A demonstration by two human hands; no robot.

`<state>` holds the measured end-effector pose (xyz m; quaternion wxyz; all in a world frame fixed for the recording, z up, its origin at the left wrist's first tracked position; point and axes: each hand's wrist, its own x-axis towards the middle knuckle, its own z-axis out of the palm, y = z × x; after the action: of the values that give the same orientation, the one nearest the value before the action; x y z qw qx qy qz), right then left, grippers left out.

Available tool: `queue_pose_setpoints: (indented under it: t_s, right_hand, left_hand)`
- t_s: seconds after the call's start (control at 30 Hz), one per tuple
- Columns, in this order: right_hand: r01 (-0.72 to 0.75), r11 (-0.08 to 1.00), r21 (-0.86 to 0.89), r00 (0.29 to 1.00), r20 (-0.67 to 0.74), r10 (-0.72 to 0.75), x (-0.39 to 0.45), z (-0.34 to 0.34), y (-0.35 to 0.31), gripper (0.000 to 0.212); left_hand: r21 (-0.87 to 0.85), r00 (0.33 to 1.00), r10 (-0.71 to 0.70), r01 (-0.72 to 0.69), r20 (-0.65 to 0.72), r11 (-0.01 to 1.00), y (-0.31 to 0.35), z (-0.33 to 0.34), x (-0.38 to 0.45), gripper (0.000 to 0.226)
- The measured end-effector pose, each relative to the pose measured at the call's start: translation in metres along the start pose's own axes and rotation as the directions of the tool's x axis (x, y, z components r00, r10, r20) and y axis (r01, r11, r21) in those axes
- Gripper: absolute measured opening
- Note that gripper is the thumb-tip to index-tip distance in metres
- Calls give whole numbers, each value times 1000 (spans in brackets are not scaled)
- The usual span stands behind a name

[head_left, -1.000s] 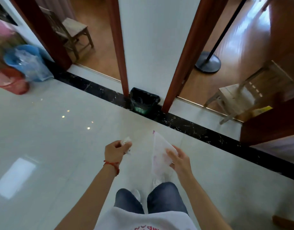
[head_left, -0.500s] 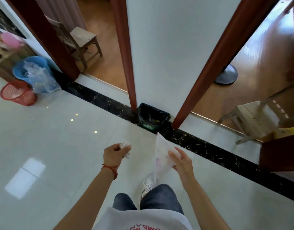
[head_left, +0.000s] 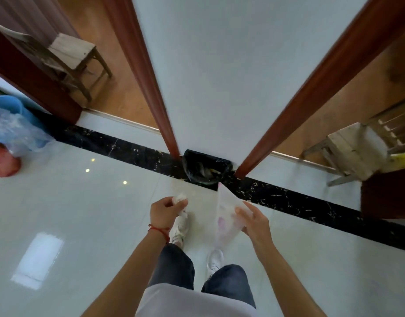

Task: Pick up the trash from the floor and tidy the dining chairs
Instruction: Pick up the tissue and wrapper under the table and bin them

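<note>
At the bottom centre of the frame: my jeans and white sneakers point(head_left: 179, 227) on the pale glossy floor tiles point(head_left: 82, 220). Just above them, my left hand point(head_left: 166, 212), red string at the wrist, has its fingers curled round a crumpled white tissue point(head_left: 180, 199). To its right, my right hand point(head_left: 254, 221) pinches a thin translucent plastic wrapper point(head_left: 225, 209), which stands up on edge and hangs below my fingers. Beyond both hands, centre frame, a black-lined trash bin point(head_left: 206, 170) sits against the white wall on the black marble strip point(head_left: 288, 202), between two red-brown door frames. Upper left, one wooden chair point(head_left: 71, 53) on wood flooring; right edge, a second wooden chair point(head_left: 354, 149). Far left edge: blue bucket point(head_left: 6, 106), clear plastic bag, red basket point(head_left: 2, 161).
</note>
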<state>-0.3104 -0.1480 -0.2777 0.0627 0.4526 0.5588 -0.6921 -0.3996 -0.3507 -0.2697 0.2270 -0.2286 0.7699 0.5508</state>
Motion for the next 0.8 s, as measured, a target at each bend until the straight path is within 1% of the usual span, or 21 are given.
queue_pose_setpoints:
  t_s: [0.1, 0.17, 0.23, 0.27, 0.3, 0.37, 0.47, 0.53, 0.63, 0.67, 0.77, 0.8]
  right_hand:
    - [-11, 1000, 28, 996, -83, 13, 21, 17, -7, 45]
    - [-9, 999, 52, 990, -144, 17, 38, 28, -12, 42]
    - [-7, 998, 64, 985, -170, 18, 57, 39, -20, 28]
    - [-11, 998, 69, 984, -176, 23, 67, 45, -23, 18]
    - [-15, 997, 77, 983, -182, 29, 76, 51, -27, 13]
    - [-3, 997, 76, 983, -184, 17, 91, 61, -32, 19]
    - [14, 998, 56, 985, -173, -4, 113, 69, -32, 17]
    - [-4, 997, 71, 985, -170, 16, 128, 70, -25, 16]
    - [-56, 994, 97, 983, -169, 71, 154, 69, -9, 29]
    - [-69, 992, 102, 981, -173, 86, 162, 69, -4, 30]
    - [-87, 993, 77, 978, -183, 100, 182, 66, 11, 16]
    - [-91, 992, 85, 977, -186, 106, 186, 65, 14, 15]
  left_hand:
    - [59, 998, -16, 12, 67, 998, 17, 0, 37, 22]
    - [96, 995, -26, 16, 101, 995, 27, -1, 62, 19]
    - [117, 992, -33, 18, 123, 993, 37, 1, 90, 13]
    - [130, 991, -35, 19, 128, 991, 41, 3, 103, 13]
    - [140, 991, -42, 23, 130, 990, 45, 5, 116, 15]
    - [138, 990, -59, 41, 127, 990, 48, 12, 138, 17]
    - [118, 990, -93, 81, 107, 990, 46, 26, 164, 15]
    - [99, 989, -112, 103, 94, 990, 40, 36, 181, 14]
    - [82, 987, -138, 131, 86, 988, 27, 51, 204, 10]
    - [80, 985, -146, 139, 88, 987, 22, 56, 211, 9]
    - [91, 982, -168, 160, 85, 983, 5, 70, 230, 9]
    - [90, 981, -175, 168, 80, 982, 1, 74, 236, 10]
